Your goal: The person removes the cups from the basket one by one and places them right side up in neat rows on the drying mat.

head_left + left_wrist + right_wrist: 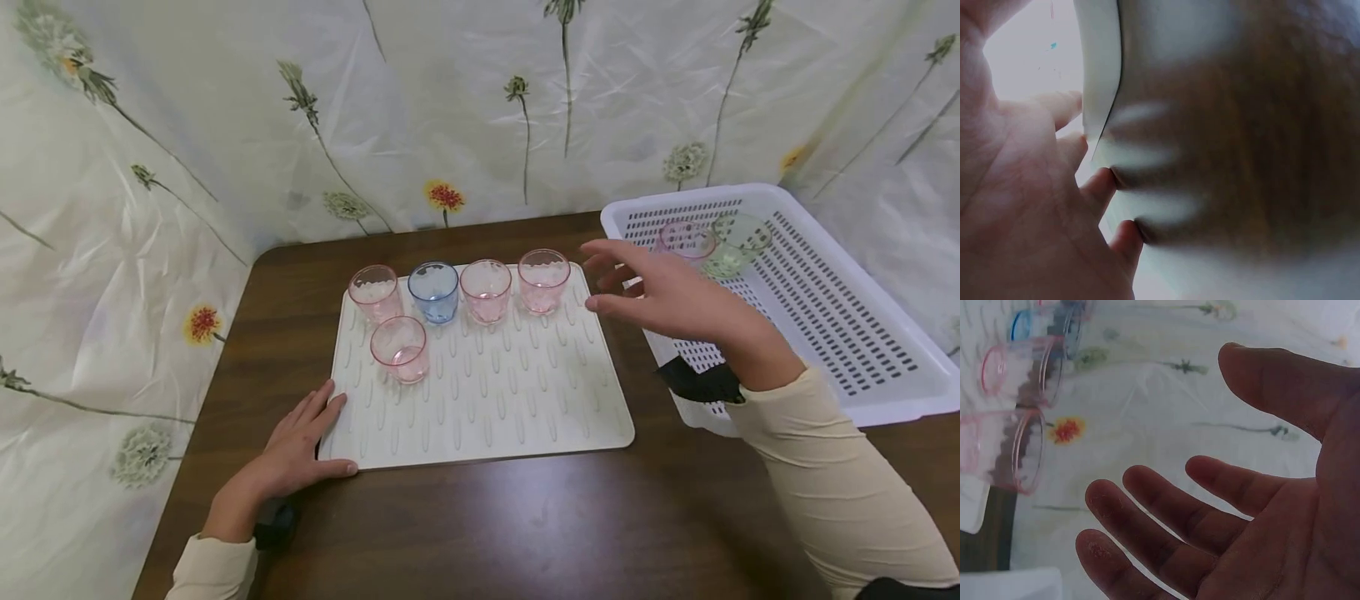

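Note:
On a white ridged drying mat (487,417) stand several clear tinted glasses. Along its back edge are a pink glass (377,296), a blue glass (435,293), another pink glass (487,293) and a pink glass (543,283) at the right end. In front of the leftmost one is one more pink glass (402,352). My left hand (300,446) rests at the mat's front left corner, fingers spread and touching its edge. My right hand (663,292) hovers between the mat and the basket, fingers parted, holding nothing; its empty palm shows in the right wrist view.
A white perforated basket (862,283) stands on the right, holding a pink glass (686,240) and a green glass (738,246) at its back left. The brown wooden table (525,533) runs back to a flower-patterned curtain (465,108).

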`<action>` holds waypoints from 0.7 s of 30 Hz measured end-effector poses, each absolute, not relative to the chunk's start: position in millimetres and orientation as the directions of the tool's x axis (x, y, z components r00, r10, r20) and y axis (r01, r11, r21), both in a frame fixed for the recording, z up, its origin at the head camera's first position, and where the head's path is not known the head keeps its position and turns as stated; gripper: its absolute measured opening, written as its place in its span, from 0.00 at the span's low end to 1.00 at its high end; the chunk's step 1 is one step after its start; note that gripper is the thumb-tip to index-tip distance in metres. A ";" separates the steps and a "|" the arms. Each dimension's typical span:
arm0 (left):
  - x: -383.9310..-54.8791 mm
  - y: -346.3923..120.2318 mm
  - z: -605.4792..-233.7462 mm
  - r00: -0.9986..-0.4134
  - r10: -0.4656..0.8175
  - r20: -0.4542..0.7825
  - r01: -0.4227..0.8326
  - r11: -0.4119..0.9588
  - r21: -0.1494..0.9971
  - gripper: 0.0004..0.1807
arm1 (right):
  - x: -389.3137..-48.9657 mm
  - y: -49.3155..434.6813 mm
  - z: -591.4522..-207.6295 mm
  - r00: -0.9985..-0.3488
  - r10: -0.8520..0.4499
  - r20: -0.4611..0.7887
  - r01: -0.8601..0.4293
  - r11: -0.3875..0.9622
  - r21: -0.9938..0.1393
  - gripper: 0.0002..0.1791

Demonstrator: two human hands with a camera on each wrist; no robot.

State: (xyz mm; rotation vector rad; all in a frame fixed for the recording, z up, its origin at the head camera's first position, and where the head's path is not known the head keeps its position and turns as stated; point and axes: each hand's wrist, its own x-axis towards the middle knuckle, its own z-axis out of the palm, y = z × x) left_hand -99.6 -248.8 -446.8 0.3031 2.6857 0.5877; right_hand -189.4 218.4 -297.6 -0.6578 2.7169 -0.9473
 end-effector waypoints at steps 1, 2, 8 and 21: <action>-99.4 -248.7 -446.9 -0.907 0.283 -0.313 0.128 0.891 0.436 0.58 | -191.5 224.9 -295.8 -0.893 -0.449 -0.026 -0.335 0.705 -0.625 0.36; -99.2 -248.6 -447.0 -0.907 0.281 -0.314 0.125 0.891 0.438 0.58 | -193.7 231.8 -294.5 -0.903 -0.429 -0.027 -0.319 0.710 -0.628 0.36; -98.4 -247.8 -446.4 -0.907 0.286 -0.308 0.133 0.891 0.435 0.58 | -210.7 272.4 -290.1 -0.935 -0.348 -0.065 -0.242 0.761 -0.601 0.37; -98.6 -247.2 -444.7 -0.908 0.276 -0.315 0.128 0.898 0.420 0.58 | -248.2 326.7 -303.9 -0.967 -0.214 -0.140 -0.094 0.806 -0.585 0.41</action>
